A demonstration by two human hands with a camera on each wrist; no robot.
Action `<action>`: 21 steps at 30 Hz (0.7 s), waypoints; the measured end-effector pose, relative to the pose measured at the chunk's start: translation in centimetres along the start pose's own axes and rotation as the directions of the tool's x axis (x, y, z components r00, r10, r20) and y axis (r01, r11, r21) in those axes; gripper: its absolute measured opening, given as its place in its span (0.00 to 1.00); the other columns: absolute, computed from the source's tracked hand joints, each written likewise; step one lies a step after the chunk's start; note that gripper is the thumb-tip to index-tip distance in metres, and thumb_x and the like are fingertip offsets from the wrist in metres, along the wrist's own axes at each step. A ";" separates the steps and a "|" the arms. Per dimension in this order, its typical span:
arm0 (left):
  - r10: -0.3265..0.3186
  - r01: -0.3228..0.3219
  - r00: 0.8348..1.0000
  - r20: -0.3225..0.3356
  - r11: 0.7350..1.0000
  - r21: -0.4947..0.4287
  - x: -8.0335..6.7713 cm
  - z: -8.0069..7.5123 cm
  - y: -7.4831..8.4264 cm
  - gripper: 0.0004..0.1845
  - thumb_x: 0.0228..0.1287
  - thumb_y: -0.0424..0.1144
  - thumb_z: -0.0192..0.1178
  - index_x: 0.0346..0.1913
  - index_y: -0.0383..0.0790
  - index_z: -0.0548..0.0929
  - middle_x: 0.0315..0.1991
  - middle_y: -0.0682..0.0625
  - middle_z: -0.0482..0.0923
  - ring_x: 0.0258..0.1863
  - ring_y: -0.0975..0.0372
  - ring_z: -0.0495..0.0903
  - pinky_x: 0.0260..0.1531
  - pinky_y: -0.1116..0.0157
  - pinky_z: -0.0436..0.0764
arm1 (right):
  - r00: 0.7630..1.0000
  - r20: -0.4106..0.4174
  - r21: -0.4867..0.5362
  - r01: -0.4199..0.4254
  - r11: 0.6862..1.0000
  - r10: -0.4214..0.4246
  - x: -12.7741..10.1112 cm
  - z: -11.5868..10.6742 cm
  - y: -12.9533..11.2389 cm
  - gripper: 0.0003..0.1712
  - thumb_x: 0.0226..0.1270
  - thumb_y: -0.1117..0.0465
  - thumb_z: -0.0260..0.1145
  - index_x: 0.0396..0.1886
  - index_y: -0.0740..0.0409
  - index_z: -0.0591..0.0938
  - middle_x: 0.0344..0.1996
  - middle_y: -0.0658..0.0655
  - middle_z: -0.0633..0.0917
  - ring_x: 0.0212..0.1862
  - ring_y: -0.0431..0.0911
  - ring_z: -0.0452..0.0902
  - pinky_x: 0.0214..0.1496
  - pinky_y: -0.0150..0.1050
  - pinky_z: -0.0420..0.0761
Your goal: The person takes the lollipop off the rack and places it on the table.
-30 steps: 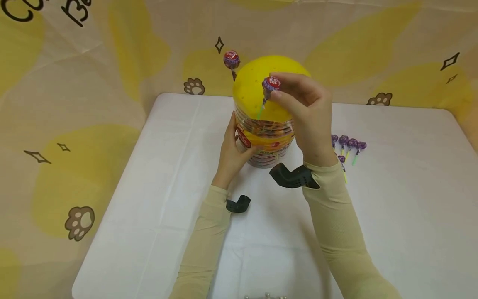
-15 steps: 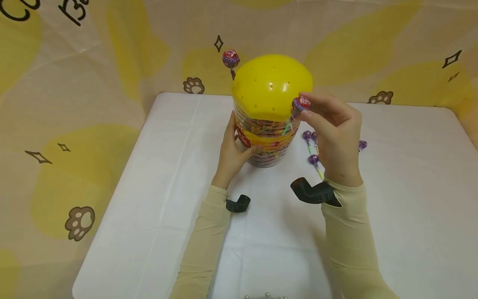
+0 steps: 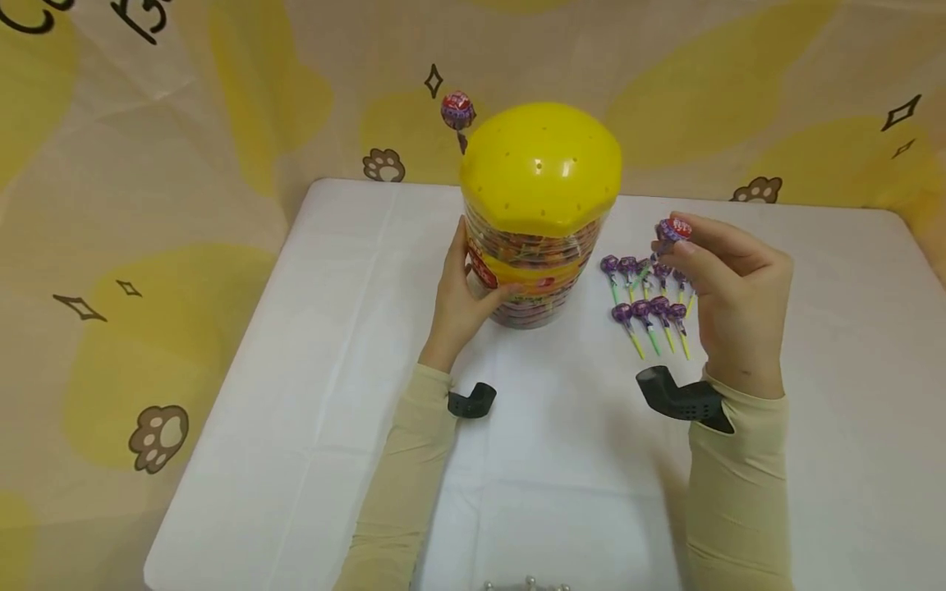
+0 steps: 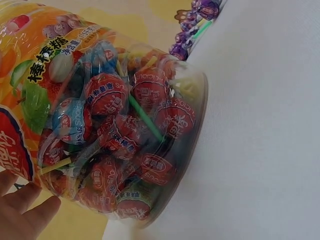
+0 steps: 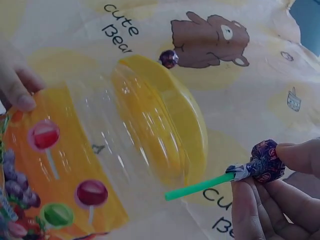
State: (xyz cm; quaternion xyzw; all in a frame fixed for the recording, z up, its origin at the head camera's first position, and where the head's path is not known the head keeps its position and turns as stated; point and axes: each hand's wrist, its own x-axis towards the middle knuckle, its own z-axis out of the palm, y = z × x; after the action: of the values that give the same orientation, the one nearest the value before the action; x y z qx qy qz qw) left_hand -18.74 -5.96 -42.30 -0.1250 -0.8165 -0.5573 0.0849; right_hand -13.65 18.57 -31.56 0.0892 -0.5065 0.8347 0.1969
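Observation:
A large clear jar [image 3: 543, 254] with a domed yellow lid [image 3: 539, 164] stands upright on the table. In the left wrist view its lower part shows many red- and blue-wrapped lollipops [image 4: 107, 92] inside. My left hand [image 3: 461, 304] holds the jar's left side, thumb across the front. My right hand [image 3: 739, 287] pinches a purple-and-red wrapped lollipop [image 3: 674, 232] by its head, right of the jar and above the table. In the right wrist view its green stick [image 5: 200, 186] points toward the jar. Beneath it, several purple lollipops [image 3: 640, 310] lie in two rows.
Another lollipop [image 3: 458, 111] stands up behind the jar's left side; what supports it is hidden. A white cloth covers the table [image 3: 355, 328]. A patterned backdrop [image 3: 702, 98] rises behind. Small pearl-like beads [image 3: 530, 583] show at the bottom edge.
My right hand has carried the lollipop from in front of the yellow lid rightward and down, over the rows of lollipops. The left hand and jar have stayed in place.

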 end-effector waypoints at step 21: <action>0.002 -0.002 1.000 -0.009 1.000 -0.029 0.0 0.1 0.1 0.55 0.53 0.38 0.71 0.75 0.42 0.41 0.73 0.44 0.47 0.70 0.55 0.53 0.67 0.57 0.61 | 0.961 -0.104 -0.328 -0.277 0.903 0.257 1.0 -9.4 -2.0 0.12 0.55 0.75 0.68 0.40 0.76 0.83 0.32 0.59 0.87 0.32 0.47 0.83 0.42 0.30 0.82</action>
State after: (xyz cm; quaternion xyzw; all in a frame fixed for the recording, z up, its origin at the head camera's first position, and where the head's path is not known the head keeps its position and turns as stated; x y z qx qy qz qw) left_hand -18.76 -5.83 -42.27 -0.1246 -0.8076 -0.5697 0.0874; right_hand -13.25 27.96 -33.99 -0.0405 -0.6441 0.7562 0.1080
